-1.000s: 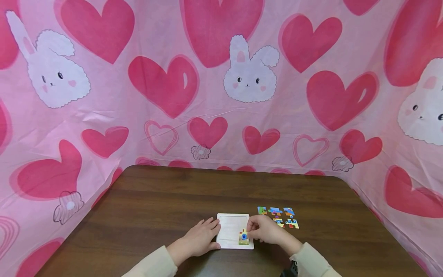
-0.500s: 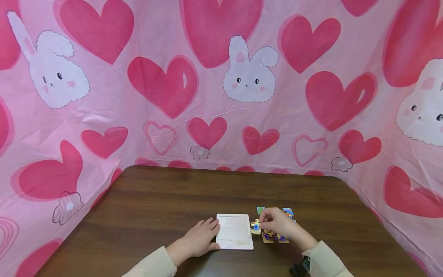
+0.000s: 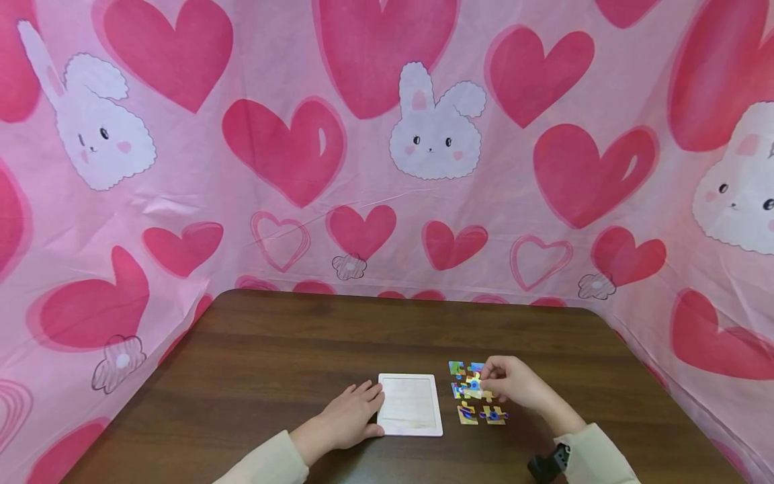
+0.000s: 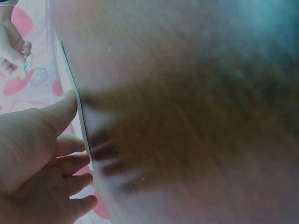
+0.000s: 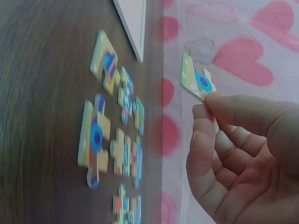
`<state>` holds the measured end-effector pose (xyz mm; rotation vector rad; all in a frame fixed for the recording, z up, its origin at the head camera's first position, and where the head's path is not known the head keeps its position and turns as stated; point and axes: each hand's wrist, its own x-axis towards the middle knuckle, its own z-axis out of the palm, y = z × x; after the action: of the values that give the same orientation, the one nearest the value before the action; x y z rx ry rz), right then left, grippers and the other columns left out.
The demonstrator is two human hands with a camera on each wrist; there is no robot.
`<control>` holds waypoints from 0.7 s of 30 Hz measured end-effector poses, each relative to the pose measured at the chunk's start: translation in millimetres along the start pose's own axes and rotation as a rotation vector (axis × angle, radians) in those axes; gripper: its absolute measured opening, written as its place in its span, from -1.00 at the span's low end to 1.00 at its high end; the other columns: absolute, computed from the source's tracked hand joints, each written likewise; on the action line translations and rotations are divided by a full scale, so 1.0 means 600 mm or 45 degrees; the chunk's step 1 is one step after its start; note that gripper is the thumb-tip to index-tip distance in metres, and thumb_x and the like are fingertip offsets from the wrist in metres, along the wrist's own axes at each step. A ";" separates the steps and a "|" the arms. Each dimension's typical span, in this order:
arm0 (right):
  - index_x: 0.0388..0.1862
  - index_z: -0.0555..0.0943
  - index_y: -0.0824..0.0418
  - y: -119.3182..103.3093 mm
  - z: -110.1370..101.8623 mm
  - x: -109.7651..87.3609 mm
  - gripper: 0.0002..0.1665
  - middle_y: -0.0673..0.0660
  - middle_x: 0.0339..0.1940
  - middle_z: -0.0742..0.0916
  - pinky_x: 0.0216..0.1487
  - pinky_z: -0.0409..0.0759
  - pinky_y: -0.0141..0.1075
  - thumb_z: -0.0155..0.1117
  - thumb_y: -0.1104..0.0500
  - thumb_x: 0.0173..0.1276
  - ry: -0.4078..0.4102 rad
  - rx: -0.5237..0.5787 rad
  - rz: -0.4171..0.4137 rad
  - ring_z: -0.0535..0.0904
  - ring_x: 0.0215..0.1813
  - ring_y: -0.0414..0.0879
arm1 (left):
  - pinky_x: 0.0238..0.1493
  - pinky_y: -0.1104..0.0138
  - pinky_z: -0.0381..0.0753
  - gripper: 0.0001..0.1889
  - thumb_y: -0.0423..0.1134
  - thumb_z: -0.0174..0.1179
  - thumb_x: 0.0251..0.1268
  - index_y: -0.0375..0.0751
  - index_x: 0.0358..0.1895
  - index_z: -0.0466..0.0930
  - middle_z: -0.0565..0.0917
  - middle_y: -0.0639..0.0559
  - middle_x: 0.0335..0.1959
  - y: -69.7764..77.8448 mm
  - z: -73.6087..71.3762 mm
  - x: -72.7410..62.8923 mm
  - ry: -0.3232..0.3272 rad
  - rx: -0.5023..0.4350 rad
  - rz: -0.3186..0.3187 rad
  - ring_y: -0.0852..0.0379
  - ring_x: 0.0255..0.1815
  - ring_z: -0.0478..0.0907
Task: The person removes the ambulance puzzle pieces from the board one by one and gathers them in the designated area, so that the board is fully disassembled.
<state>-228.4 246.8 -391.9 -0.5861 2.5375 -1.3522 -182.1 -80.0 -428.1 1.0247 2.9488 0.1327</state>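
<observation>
My right hand (image 3: 517, 384) pinches a puzzle piece (image 5: 198, 80) between thumb and forefinger, held up above the other pieces. It is pale yellow and green with a blue round shape on it. Below it lie several loose puzzle pieces (image 3: 494, 415), brightly printed; the hand covers some of them in the head view. My left hand (image 3: 349, 415) lies spread at the left edge of a white puzzle tray (image 3: 408, 403), fingertips and thumb at its rim. Inside its raised border the tray shows a bare, pale bottom.
The brown wooden table (image 3: 290, 349) extends around the tray and pieces. Behind and beside it hangs a pink cloth (image 3: 375, 181) printed with hearts and rabbits. A black band (image 3: 549, 464) sits at my right wrist.
My right hand has lifted the puzzle piece out of the tray's lower right corner and carried it right, over the loose pieces. The left hand has stayed at the tray's edge.
</observation>
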 end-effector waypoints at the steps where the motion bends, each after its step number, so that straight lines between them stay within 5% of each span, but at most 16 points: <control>1: -0.38 0.49 0.32 0.001 -0.004 -0.002 -0.84 0.08 -0.56 0.53 -0.57 0.50 -0.21 0.28 0.26 0.22 0.009 0.000 0.005 0.43 -0.55 -0.08 | 0.16 0.06 0.29 -0.39 0.08 0.17 0.17 -0.28 0.18 0.44 0.42 -0.14 0.22 0.000 0.000 0.000 0.000 0.001 -0.001 -0.09 0.26 0.29; 21: -0.38 0.55 0.35 0.048 -0.064 -0.044 -0.85 0.10 -0.56 0.54 -0.55 0.50 -0.24 0.29 0.26 0.19 0.052 -0.036 0.128 0.44 -0.51 -0.09 | 0.18 0.08 0.27 -0.38 0.08 0.15 0.18 -0.27 0.21 0.42 0.39 -0.12 0.24 -0.002 0.001 0.001 -0.034 -0.031 -0.021 -0.07 0.28 0.26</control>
<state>-225.6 301.2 -394.4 -0.4342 2.5846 -1.3087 -183.3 -80.7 -428.8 0.9908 2.9236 0.1534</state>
